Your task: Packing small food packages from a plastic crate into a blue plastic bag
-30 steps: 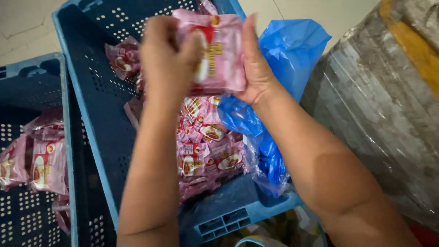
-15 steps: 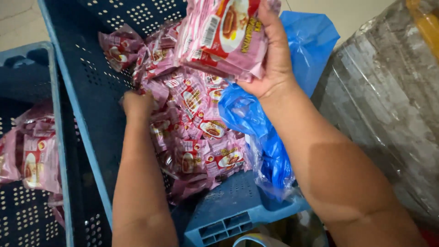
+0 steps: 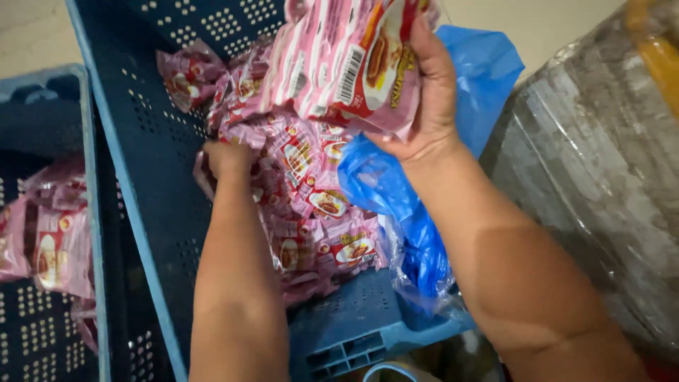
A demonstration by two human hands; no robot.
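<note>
My right hand (image 3: 429,99) holds up a stack of pink and red snack packets (image 3: 346,60) above a blue perforated plastic crate (image 3: 152,163). Down inside the crate, my left hand (image 3: 228,157) is closed on the heap of loose pink packets (image 3: 311,205) lying there. A blue plastic bag (image 3: 396,191) hangs over the crate's right wall, just under my right wrist.
A second blue crate (image 3: 42,212) at the left holds more pink packets (image 3: 53,247). At the right stands a large bundle wrapped in clear plastic film (image 3: 601,184). Pale floor shows at the top.
My left hand let go of the raised stack and dropped into the crate onto the loose packets. My right hand keeps the stack up, now higher in view.
</note>
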